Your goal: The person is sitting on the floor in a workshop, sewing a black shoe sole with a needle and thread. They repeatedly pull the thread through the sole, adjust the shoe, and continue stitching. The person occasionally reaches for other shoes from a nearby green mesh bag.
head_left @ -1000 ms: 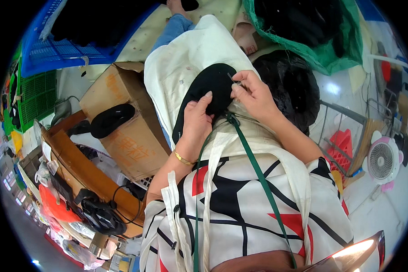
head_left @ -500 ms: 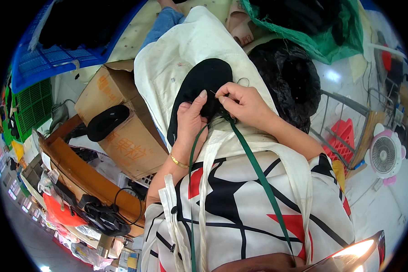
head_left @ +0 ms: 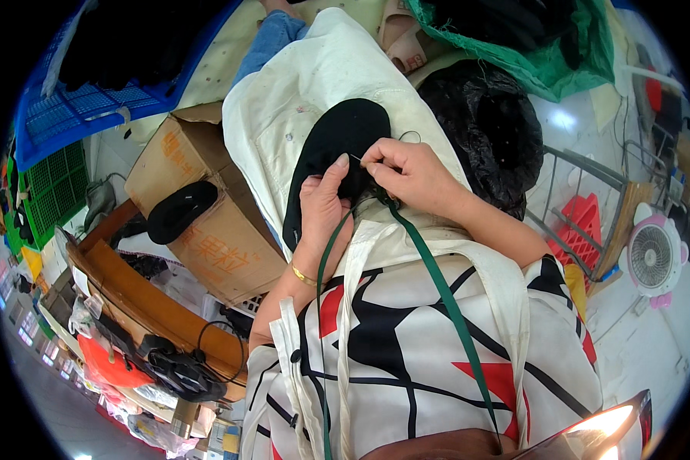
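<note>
Pinching a needle [head_left: 355, 158] narrowly between thumb and fingers, the right hand [head_left: 410, 172] is pointing it leftward, toward the other thumb. The left hand [head_left: 323, 195] is holding a black cloth piece [head_left: 345, 126], its thumb lying on top; its other fingers are partly hiding, so I cannot tell how tightly they are closing. The cloth piece is resting on the lap, over a white apron [head_left: 272, 103]. Compared with a second ago, the right hand is sitting lower, away from the far edge of the cloth, and the needle is now showing beside the left thumb. Both hands are thus meeting at one spot, so the needlework appears to be centring there; whether the tip is entering the cloth is too small to tell. Since half a second ago, the hands are barely shifting.

A green strap [head_left: 441, 287] is running down over the patterned shirt [head_left: 429, 345]. Just beyond the lap, a black plastic bag [head_left: 468, 107] is standing on the right, and a cardboard box [head_left: 241, 264] is standing on the left with another black piece [head_left: 180, 213] lying on it. Farther out, a blue basket [head_left: 119, 116] is holding dark material, a green sack [head_left: 583, 73] is gaping open, and a white fan [head_left: 653, 257] is standing near a red crate [head_left: 580, 230].
</note>
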Available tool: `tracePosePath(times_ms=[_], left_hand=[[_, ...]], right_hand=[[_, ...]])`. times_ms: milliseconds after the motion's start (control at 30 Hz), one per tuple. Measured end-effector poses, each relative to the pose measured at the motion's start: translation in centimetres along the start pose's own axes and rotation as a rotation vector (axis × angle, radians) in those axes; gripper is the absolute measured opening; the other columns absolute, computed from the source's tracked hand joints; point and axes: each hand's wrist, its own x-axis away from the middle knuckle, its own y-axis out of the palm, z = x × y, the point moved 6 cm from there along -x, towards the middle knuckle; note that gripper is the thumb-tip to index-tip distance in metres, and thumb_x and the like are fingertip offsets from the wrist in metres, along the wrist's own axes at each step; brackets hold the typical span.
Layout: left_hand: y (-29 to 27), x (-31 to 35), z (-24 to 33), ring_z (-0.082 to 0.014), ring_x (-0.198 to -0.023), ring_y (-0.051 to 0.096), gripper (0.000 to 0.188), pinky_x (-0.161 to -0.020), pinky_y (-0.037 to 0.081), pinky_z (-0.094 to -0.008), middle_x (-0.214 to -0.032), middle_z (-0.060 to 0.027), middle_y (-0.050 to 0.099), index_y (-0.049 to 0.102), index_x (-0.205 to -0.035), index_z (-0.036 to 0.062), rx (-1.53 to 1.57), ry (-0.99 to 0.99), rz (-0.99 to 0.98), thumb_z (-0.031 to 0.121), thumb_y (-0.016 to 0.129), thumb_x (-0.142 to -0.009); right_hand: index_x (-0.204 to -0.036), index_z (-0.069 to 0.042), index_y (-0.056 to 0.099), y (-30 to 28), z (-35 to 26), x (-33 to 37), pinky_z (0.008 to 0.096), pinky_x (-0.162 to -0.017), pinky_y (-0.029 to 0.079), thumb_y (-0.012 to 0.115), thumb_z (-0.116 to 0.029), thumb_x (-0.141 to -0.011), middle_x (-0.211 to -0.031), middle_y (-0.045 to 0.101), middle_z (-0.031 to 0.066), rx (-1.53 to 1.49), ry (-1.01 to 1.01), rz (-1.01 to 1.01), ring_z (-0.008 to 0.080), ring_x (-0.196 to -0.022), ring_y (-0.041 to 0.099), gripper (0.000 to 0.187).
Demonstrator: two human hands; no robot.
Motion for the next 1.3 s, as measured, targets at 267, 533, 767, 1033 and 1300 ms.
tracePosePath(times_ms=[267, 533, 767, 1033, 1300], left_hand=[[0.2, 0.4, 0.0, -0.013, -0.089, 0.068, 0.021, -0.079, 0.054, -0.0259, -0.102, -0.0071, 0.072, 0.068, -0.108, -0.0005, -0.023, -0.042, 0.003, 0.009, 0.07, -0.091], [-0.8, 0.2, -1.0, -0.0144, -0.093, 0.068, 0.024, -0.083, 0.054, -0.0278, -0.106, -0.0076, 0.071, 0.067, -0.112, -0.0001, -0.107, 0.019, -0.027, 0.009, 0.07, -0.09], [-0.2, 0.2, -0.3, -0.0161, -0.091, 0.069, 0.021, -0.08, 0.056, -0.0303, -0.102, -0.009, 0.071, 0.067, -0.106, -0.0022, -0.035, -0.049, 0.04, 0.015, 0.066, -0.094], [-0.9, -0.2, -0.5, -0.0187, -0.095, 0.07, 0.026, -0.084, 0.057, -0.0341, -0.107, -0.0118, 0.07, 0.065, -0.111, -0.0056, -0.052, -0.05, 0.004, 0.014, 0.065, -0.094], [1.3, 0.6, 0.4, -0.0153, -0.087, 0.069, 0.014, -0.078, 0.055, -0.03, -0.096, -0.0089, 0.072, 0.069, -0.098, -0.0022, 0.018, -0.062, 0.047, 0.01, 0.067, -0.091]], right_hand=[[-0.09, 0.0, 0.063, -0.3, 0.2, -0.3, 0.0271, -0.051, 0.043, 0.061, -0.011, -0.089, -0.064, 0.062, 0.0041, -0.124, 0.124, -0.041, 0.0091, -0.054, 0.055, 0.012], [-0.092, -0.001, 0.061, 0.2, 0.6, -1.1, 0.0224, -0.049, 0.038, 0.06, -0.011, -0.094, -0.065, 0.056, -0.0016, -0.23, 0.245, -0.127, 0.0049, -0.053, 0.05, 0.009], [-0.098, -0.003, 0.06, 0.4, 1.1, -0.4, 0.0213, -0.055, 0.041, 0.059, -0.011, -0.095, -0.072, 0.057, -0.002, -0.144, 0.11, -0.073, 0.0042, -0.059, 0.051, 0.008], [-0.101, -0.003, 0.061, 0.3, 1.0, -0.1, 0.0209, -0.055, 0.04, 0.059, -0.011, -0.096, -0.072, 0.056, -0.0025, -0.133, 0.097, -0.073, 0.0038, -0.06, 0.05, 0.01], [-0.1, -0.002, 0.061, 0.2, 0.9, -0.2, 0.0242, -0.056, 0.043, 0.058, -0.012, -0.095, -0.071, 0.059, -0.0002, -0.113, 0.056, -0.042, 0.006, -0.061, 0.053, 0.011]])
